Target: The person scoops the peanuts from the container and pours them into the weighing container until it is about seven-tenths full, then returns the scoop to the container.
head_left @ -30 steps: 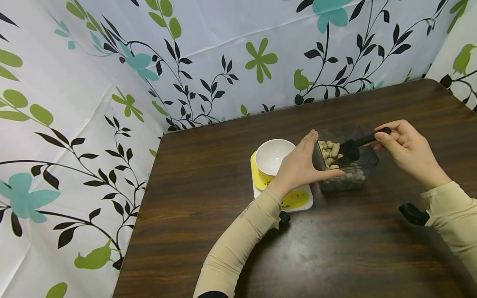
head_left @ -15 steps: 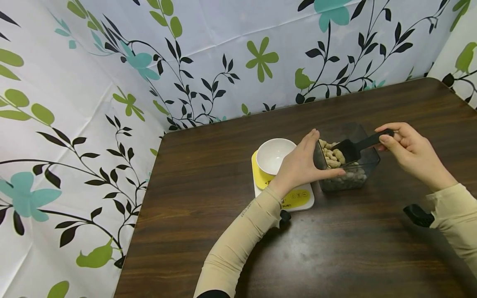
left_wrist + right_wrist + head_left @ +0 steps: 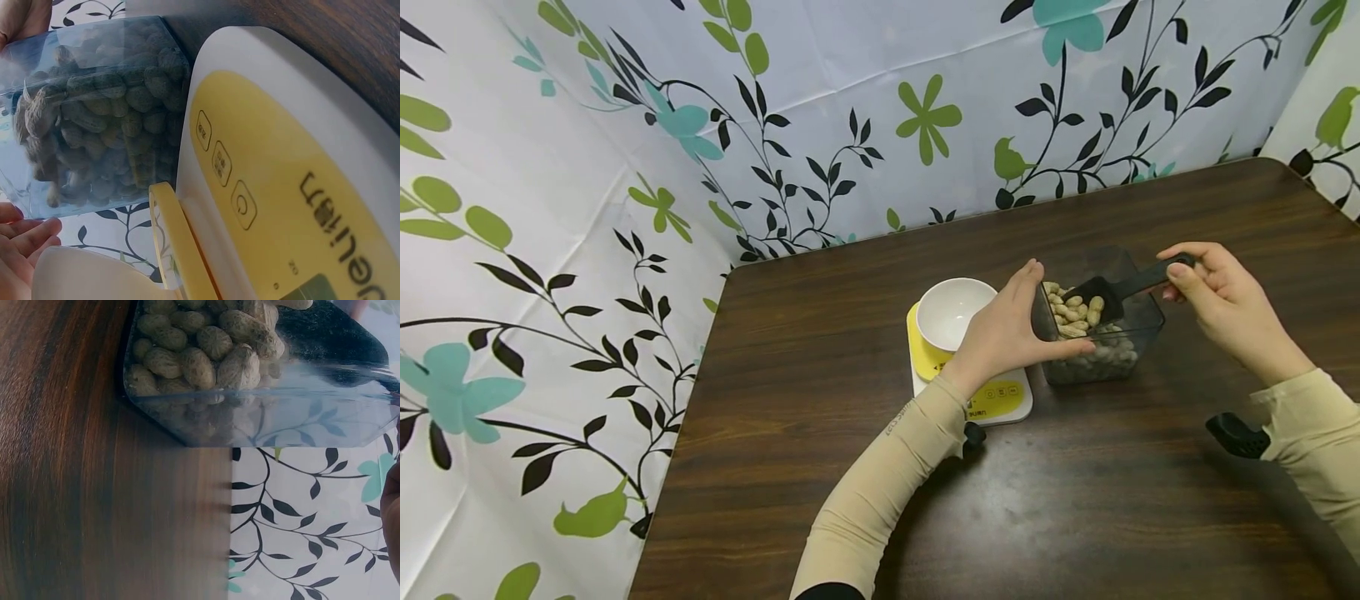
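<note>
A clear plastic container [image 3: 1141,323] of peanuts in the shell [image 3: 1070,314] stands on the table. My left hand [image 3: 1000,329] holds its left side, the thumb lying along the front rim and the fingers toward the back. With the right hand [image 3: 1228,308] I grip the handle of a black scoop [image 3: 1138,284] at the container's right. The scoop's blade is inside, among the peanuts, with some lying on it. In the right wrist view peanuts [image 3: 215,347] show through the wall. Left of the container, a white bowl [image 3: 951,312] sits on a yellow and white kitchen scale [image 3: 1011,404].
The scale's buttons and part of its display show in the left wrist view, close beside the container wall [image 3: 94,203]. Dark wood makes up the table [image 3: 805,417]. A leaf-patterned curtain [image 3: 850,100] hangs behind and to the left.
The scoop has tilted and shifted slightly right in the container, and peanuts now show on its blade. My right hand has moved a little to the right. The left hand stays on the container.
</note>
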`<state>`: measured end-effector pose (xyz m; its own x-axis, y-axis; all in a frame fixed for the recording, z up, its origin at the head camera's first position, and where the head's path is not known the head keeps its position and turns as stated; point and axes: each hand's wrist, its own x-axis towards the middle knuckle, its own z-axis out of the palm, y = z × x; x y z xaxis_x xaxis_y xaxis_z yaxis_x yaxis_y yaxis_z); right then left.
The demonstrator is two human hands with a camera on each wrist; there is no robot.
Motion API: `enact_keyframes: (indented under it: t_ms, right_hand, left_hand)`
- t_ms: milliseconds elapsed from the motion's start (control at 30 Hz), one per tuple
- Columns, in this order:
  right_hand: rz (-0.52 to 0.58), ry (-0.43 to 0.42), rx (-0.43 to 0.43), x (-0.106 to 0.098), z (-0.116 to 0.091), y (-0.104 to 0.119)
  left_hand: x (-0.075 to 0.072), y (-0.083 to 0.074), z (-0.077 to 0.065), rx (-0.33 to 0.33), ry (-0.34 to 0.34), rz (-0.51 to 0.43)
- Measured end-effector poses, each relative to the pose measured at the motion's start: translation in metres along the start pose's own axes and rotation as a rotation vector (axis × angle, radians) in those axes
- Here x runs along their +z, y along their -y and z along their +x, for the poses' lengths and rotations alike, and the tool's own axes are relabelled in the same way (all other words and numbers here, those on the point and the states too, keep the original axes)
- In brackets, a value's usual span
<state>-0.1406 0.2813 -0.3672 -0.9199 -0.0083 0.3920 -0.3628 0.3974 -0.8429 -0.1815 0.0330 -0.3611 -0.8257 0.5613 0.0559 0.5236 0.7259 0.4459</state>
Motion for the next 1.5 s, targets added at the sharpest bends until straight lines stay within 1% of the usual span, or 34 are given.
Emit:
enact_keyframes:
  t_ms: [67, 167, 267, 400, 467, 533, 800, 867, 967, 1100, 1200, 1333, 1500]
  right_hand:
    - [0.003, -0.009, -0.02, 0.001, 0.0, 0.0]
    - [-0.005, -0.013, -0.007, 0.001, 0.002, 0.002]
    - [0.0, -0.014, 0.045, 0.0, 0.004, 0.002]
    - [0.053, -0.02, 0.119, 0.001, 0.005, 0.0]
    - [0.115, -0.026, 0.139, 0.001, 0.005, -0.001]
    - [0.201, -0.029, 0.141, 0.002, 0.005, -0.001]
    - [0.635, -0.017, 0.1, 0.003, -0.001, -0.002]
    - [0.722, -0.015, 0.085, 0.003, -0.003, -0.003]
    - [0.783, -0.025, 0.081, 0.003, -0.005, -0.004]
    - [0.833, -0.061, 0.107, 0.003, -0.008, -0.007]
    - [0.905, -0.082, 0.123, 0.004, -0.01, -0.009]
    - [0.981, -0.08, 0.128, 0.004, -0.014, -0.012]
    - [1.037, -0.079, 0.114, 0.006, -0.015, -0.014]
  left_hand:
    - [0.0, 0.0, 0.0, 0.001, 0.002, -0.004]
    - [0.0, 0.0, 0.0, 0.004, 0.001, -0.008]
    - [0.0, 0.0, -0.001, 0.004, -0.001, -0.006]
    - [0.0, 0.0, -0.001, 0.005, -0.001, 0.0]
    - [0.0, 0.0, -0.001, 0.007, -0.001, 0.002]
    - [0.001, 0.0, -0.001, 0.008, 0.0, 0.003]
    - [0.001, -0.001, -0.001, 0.001, 0.0, 0.007]
    - [0.001, -0.001, -0.001, 0.001, 0.004, 0.007]
    - [0.001, -0.001, -0.001, -0.001, 0.007, 0.007]
    - [0.001, -0.001, -0.002, -0.004, 0.005, 0.007]
    - [0.001, -0.001, -0.002, -0.007, 0.005, 0.009]
    - [0.001, -0.001, -0.001, -0.011, 0.004, 0.008]
    - [0.001, -0.002, -0.001, -0.015, 0.0, -0.007]
